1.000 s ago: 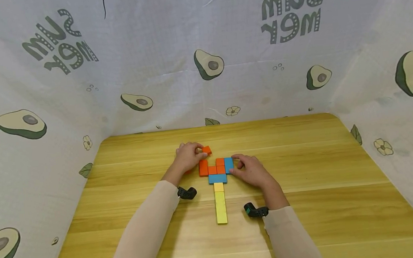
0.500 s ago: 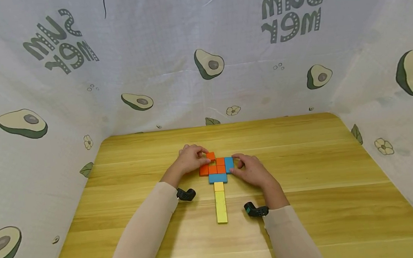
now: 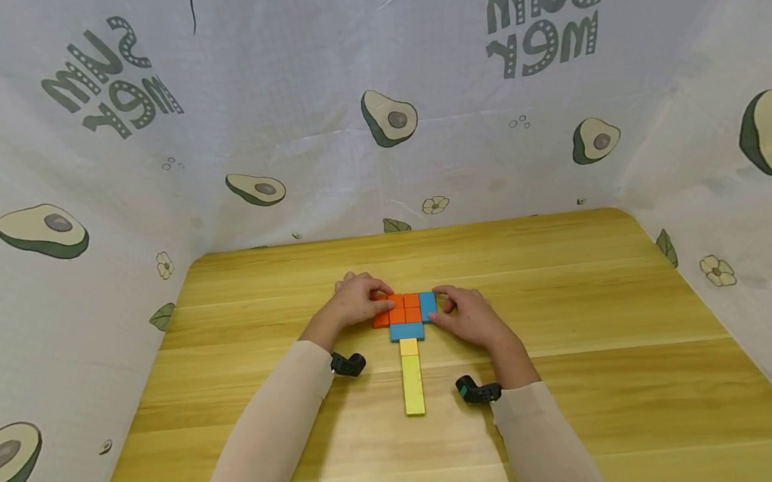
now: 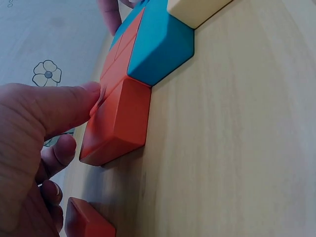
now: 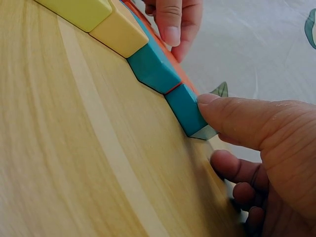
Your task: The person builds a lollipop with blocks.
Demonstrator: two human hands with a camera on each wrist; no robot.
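My left hand [image 3: 357, 299] pinches a small orange square block [image 3: 398, 299] between thumb and forefinger. That block lies flush with several other orange squares in a tight group. An orange rectangular block [image 4: 116, 121] flanks them on the left, partly under my left hand in the head view. On the group's right side, my right hand [image 3: 470, 318] grips an upright blue block [image 3: 428, 306], thumb at its near corner and forefinger at its far one. A second blue block [image 3: 407, 332] lies crosswise below, followed by a small pale-orange block [image 3: 409, 347] and a long yellow block [image 3: 413, 385].
One loose orange block [image 4: 89, 219] lies left of the group, beneath my left hand's curled fingers. The wooden table [image 3: 570, 294] is backed by a white avocado-print sheet [image 3: 307, 125]. Black wrist cameras [image 3: 348, 364] sit on both wrists.
My left hand has moved slightly right and nearer, lowering the orange square from beyond the group into the gap among the orange blocks. My right hand has kept its place at the blue block.
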